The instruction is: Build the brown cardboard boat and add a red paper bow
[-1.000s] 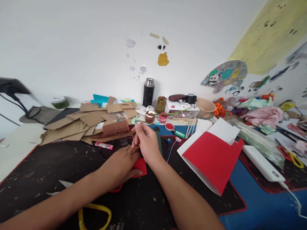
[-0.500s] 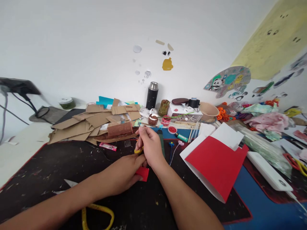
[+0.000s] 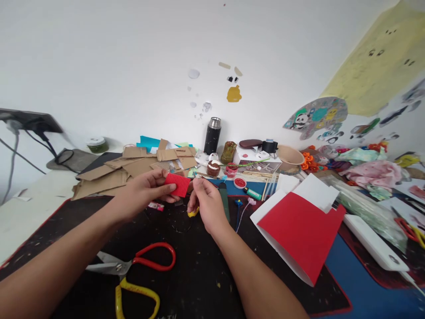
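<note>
My left hand [image 3: 149, 188] pinches a small ribbed red piece [image 3: 178, 184] between thumb and fingers, raised above the black mat [image 3: 195, 274]. Close to its right, my right hand [image 3: 206, 201] is closed, with a small yellow thing [image 3: 193, 212] showing under its fingers; the rest of that thing is hidden. The two hands are apart. Below my left forearm, large scissors [image 3: 122, 268] with one red and one yellow handle lie with their blades parted.
Cardboard pieces [image 3: 102, 179] are piled at the back left. A black flask [image 3: 213, 136] stands by the wall, with small jars beside it. Red sheet [image 3: 302, 230] and white power strip [image 3: 375, 241] lie at right. A green tool [image 3: 224, 199] is behind my right hand.
My left hand has moved up and left with the red piece, turning its ribbed face into view. The scissors now show more fully. My right hand has hardly moved.
</note>
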Action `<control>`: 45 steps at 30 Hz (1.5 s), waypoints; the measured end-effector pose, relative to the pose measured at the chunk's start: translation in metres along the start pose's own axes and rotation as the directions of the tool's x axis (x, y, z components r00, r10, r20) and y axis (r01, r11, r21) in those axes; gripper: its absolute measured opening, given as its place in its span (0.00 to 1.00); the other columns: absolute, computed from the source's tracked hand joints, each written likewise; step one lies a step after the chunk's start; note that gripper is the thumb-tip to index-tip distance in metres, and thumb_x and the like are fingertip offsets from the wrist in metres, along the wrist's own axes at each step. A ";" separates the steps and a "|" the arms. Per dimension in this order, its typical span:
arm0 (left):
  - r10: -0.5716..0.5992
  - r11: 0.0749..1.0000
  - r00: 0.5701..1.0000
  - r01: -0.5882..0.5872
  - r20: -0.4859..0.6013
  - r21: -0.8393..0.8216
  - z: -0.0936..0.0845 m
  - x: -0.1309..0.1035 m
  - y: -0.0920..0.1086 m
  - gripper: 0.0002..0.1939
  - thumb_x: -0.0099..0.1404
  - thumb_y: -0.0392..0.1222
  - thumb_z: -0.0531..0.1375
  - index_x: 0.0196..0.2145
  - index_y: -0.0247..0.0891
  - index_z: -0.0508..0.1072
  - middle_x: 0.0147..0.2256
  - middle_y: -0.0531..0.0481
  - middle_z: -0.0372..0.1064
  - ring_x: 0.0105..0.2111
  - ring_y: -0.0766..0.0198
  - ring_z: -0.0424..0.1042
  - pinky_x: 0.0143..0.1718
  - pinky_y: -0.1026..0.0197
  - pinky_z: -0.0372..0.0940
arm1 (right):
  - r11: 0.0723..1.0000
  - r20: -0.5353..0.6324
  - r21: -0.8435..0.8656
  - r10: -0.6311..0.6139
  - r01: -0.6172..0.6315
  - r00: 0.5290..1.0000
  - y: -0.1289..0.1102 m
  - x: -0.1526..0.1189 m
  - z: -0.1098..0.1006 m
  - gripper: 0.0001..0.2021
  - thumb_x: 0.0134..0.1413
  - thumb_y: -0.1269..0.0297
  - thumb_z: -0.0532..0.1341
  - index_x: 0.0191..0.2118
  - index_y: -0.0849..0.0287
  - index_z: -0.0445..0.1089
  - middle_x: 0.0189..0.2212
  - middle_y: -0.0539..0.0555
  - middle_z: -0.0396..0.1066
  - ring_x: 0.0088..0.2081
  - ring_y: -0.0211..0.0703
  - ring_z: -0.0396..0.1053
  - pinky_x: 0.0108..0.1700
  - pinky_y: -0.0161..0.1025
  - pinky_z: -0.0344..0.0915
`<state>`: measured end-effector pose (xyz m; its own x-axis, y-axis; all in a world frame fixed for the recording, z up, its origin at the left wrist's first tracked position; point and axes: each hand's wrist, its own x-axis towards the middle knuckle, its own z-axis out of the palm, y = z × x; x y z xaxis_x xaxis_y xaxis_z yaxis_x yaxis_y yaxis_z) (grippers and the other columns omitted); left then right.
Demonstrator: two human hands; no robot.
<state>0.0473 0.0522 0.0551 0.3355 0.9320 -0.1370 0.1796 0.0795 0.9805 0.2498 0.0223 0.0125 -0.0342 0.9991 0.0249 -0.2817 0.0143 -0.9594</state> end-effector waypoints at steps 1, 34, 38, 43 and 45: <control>0.011 1.000 1.000 -0.011 -0.006 -0.018 0.003 0.001 -0.002 0.28 0.56 0.64 0.78 0.42 0.40 0.79 0.36 0.45 0.85 0.35 0.54 0.85 0.35 0.57 0.80 | 1.000 0.011 -0.002 0.002 -0.002 1.000 0.000 0.000 0.000 0.28 0.62 0.31 0.67 0.35 0.54 0.69 0.17 0.43 0.68 0.17 0.37 0.67 0.22 0.32 0.58; 0.012 0.930 0.984 -0.075 0.177 0.359 -0.022 -0.001 0.010 0.25 0.65 0.68 0.69 0.40 0.42 0.82 0.29 0.51 0.79 0.27 0.60 0.74 0.28 0.63 0.67 | 0.980 0.267 -0.184 0.127 -0.079 0.955 0.008 -0.011 0.009 0.21 0.67 0.40 0.66 0.37 0.54 0.70 0.16 0.42 0.68 0.17 0.36 0.66 0.24 0.33 0.60; -0.087 0.971 0.981 0.044 0.173 0.235 -0.025 -0.003 0.013 0.26 0.61 0.65 0.74 0.44 0.42 0.78 0.28 0.52 0.78 0.25 0.61 0.74 0.24 0.64 0.67 | 0.974 0.264 -0.206 0.149 -0.095 0.953 0.010 -0.009 0.008 0.16 0.69 0.48 0.65 0.35 0.54 0.70 0.15 0.42 0.68 0.17 0.36 0.67 0.24 0.32 0.60; -0.168 0.982 0.943 0.134 0.288 0.136 -0.024 -0.004 0.011 0.26 0.59 0.64 0.76 0.40 0.39 0.80 0.30 0.47 0.81 0.25 0.60 0.76 0.24 0.62 0.69 | 0.985 0.208 -0.162 0.099 -0.066 0.973 0.008 -0.006 0.006 0.15 0.68 0.50 0.65 0.34 0.55 0.71 0.16 0.42 0.68 0.18 0.36 0.68 0.24 0.32 0.60; -0.189 0.982 0.934 0.178 0.304 0.065 -0.021 -0.004 0.007 0.25 0.59 0.63 0.77 0.37 0.38 0.80 0.31 0.45 0.83 0.26 0.59 0.78 0.25 0.62 0.70 | 0.988 0.189 -0.148 0.079 -0.051 0.979 0.007 -0.005 0.005 0.16 0.66 0.48 0.65 0.34 0.54 0.71 0.16 0.42 0.68 0.18 0.37 0.68 0.23 0.32 0.60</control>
<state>0.0275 0.0569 0.0656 0.5606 0.7475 -0.3564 0.2964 0.2207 0.9292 0.2428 0.0170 0.0069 -0.2372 0.9715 0.0022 -0.1346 -0.0306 -0.9904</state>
